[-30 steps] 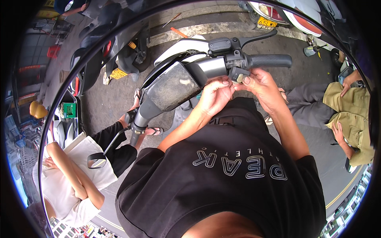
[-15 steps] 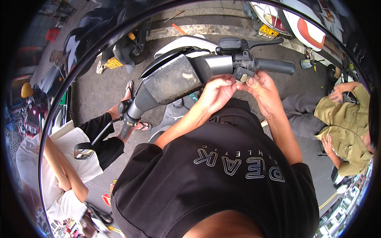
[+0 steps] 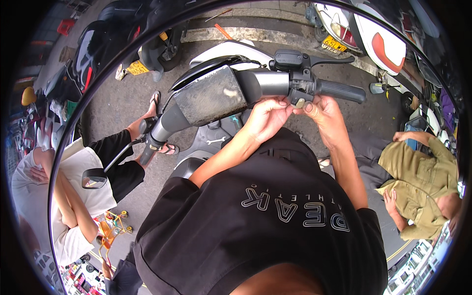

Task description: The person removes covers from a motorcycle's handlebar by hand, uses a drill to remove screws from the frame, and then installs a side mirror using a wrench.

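A scooter handlebar (image 3: 273,83) runs across in front of me, its cover partly off. Beneath the bar, inboard of the black rubber grip (image 3: 341,91), sits a small black switch housing (image 3: 298,97) with a pale button. My right hand (image 3: 324,115) is closed at its lower edge, thumb bent toward the button and fingers curled behind. My left hand (image 3: 268,117) is pinched just left of the housing, thumb against finger; whatever lies between those fingertips is hidden. Above the housing are the brake reservoir (image 3: 287,60) and the brake lever (image 3: 334,60).
A wrench (image 3: 215,141) lies on the scooter's grey floorboard. To the left stands a person in a white shirt (image 3: 81,196), near the handlebar's mirror (image 3: 94,179). Another, in an olive shirt (image 3: 418,182), is at the right. Parked scooters (image 3: 339,24) line the kerb ahead.
The switch housing sits more snugly under the bar, and my right thumb has shifted slightly. My view has moved a little. An orange wheeled frame has appeared at the lower left.
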Demonstrator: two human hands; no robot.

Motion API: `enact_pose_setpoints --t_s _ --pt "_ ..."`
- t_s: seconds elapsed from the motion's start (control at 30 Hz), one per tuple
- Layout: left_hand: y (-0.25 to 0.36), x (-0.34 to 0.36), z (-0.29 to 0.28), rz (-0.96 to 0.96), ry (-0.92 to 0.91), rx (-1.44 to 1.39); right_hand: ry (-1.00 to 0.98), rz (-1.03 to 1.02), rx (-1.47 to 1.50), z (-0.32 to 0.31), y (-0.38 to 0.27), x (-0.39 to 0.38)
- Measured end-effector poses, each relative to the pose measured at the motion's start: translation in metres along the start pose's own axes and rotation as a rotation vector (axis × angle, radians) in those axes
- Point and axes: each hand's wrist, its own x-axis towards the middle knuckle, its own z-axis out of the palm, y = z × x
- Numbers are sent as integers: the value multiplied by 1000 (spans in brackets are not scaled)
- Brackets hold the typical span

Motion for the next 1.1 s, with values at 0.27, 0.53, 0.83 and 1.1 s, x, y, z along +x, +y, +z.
enact_pose_setpoints --t_s 0.27,0.53,0.83,1.1 --pt "4 -5 7 14 -106 14 12 5 71 4 -8 3" --pt "-3 -3 36 70 15 165 -1 92 224 -7 2 7" --pt "0 2 47 94 205 182 -16 69 365 -6 14 5" --pt "2 -6 53 90 173 135 67 0 316 -4 11 2"
